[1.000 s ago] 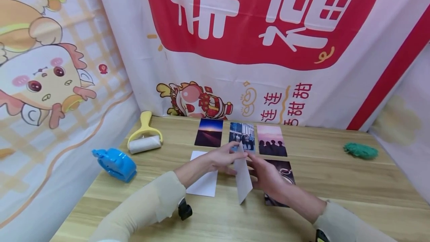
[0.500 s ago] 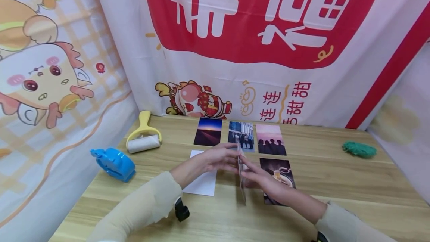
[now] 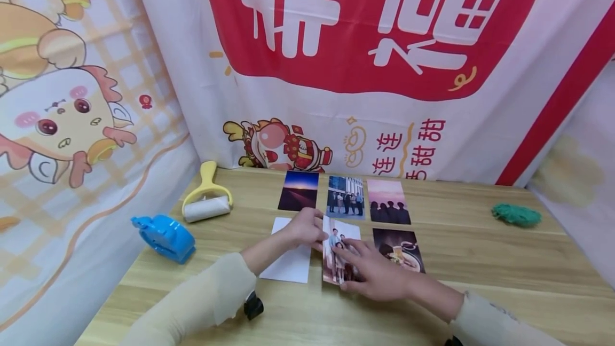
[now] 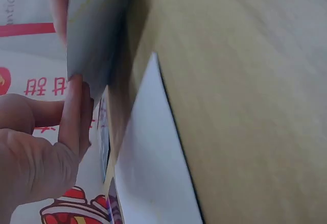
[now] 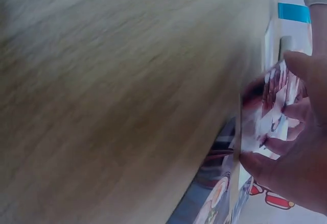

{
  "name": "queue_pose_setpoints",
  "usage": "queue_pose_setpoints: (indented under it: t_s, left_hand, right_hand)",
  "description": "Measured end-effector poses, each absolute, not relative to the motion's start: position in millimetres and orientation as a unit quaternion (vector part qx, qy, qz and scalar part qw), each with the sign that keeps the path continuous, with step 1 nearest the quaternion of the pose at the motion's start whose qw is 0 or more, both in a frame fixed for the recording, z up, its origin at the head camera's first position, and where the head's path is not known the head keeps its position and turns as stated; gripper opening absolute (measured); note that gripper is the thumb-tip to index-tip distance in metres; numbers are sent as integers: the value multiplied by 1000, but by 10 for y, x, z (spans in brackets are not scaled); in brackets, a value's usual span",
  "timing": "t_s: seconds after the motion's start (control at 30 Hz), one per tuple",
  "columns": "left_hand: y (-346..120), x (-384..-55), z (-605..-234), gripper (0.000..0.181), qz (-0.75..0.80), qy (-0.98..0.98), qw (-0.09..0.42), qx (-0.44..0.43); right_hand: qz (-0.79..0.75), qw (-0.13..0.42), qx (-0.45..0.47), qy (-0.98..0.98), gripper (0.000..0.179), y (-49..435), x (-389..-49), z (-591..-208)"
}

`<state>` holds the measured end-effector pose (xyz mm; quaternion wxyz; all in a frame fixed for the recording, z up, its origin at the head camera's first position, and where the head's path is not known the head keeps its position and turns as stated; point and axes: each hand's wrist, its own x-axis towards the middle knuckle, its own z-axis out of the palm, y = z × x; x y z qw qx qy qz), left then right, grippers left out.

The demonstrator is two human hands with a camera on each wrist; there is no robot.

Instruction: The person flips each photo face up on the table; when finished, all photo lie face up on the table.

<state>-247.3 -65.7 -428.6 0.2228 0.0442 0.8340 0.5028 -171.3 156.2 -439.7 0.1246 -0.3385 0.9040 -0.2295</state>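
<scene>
A family photo is tilted up off the wooden table, its picture side facing me in the head view. My left hand pinches it at the upper left edge. In the left wrist view, fingers of that hand lie against its plain back. My right hand holds the photo from the right, fingers spread over the picture and thumb near the lower edge. Left of it a white card lies flat, partly under my left forearm. A food photo lies to the right, partly covered by my right hand.
Behind lie a sunset photo, a group photo by a building and a silhouette photo. A yellow-handled roller and a blue alarm-clock-shaped object stand left. A green bundle lies far right. Printed cloth hangs behind.
The family photo has turned from edge-on to facing me and tipped lower. My right hand has spread over its picture side; my left hand has shifted slightly left.
</scene>
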Motion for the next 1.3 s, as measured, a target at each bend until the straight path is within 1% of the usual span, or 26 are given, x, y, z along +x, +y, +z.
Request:
queue_pose_setpoints:
  t_s: [0.07, 0.13, 0.3, 0.37, 0.43, 0.5, 0.6, 0.67, 0.8, 1.0, 1.1, 1.3]
  left_hand:
    - [-657, -2422, -4317, 69, 456, 865, 192, 79]
    - [-655, -2391, -4337, 63, 402, 893, 166, 115]
    - [-638, -2376, -4360, 22, 282, 933, 113, 195]
    - [-630, -2374, -4365, 14, 245, 939, 97, 219]
    - [-626, -2369, -4373, 15, 209, 944, 83, 243]
    - [-626, -2354, -4385, 20, 172, 947, 74, 260]
    - [-627, -2335, -4406, 28, 125, 952, 69, 271]
    - [-625, -2327, -4418, 32, 111, 954, 75, 268]
    - [-615, -2326, -4419, 37, 108, 955, 85, 264]
    - [-603, -2321, -4405, 38, 113, 955, 96, 258]
    - [-625, -2325, -4400, 40, 117, 954, 94, 259]
    - [-794, -2393, -4355, 44, 151, 951, 77, 258]
  right_hand:
    - [-197, 120, -348, 909, 76, 1560, -1698, -4420]
    - [-170, 110, -356, 912, 71, 1558, -1685, -4440]
    - [-122, 86, -365, 919, 58, 1558, -1684, -4464]
    - [-109, 83, -365, 921, 55, 1559, -1696, -4463]
    - [-102, 84, -363, 922, 53, 1563, -1706, -4454]
    - [-97, 84, -361, 924, 52, 1570, -1715, -4443]
    - [-93, 79, -362, 924, 51, 1588, -1723, -4429]
    - [-90, 75, -362, 925, 51, 1600, -1731, -4425]
    - [-89, 74, -361, 925, 50, 1621, -1745, -4425]
    - [-88, 82, -360, 925, 50, 1651, -1769, -4435]
    - [-83, 80, -364, 924, 51, 1651, -1784, -4422]
    - [-135, 34, -343, 929, 52, 1536, -1818, -4347]
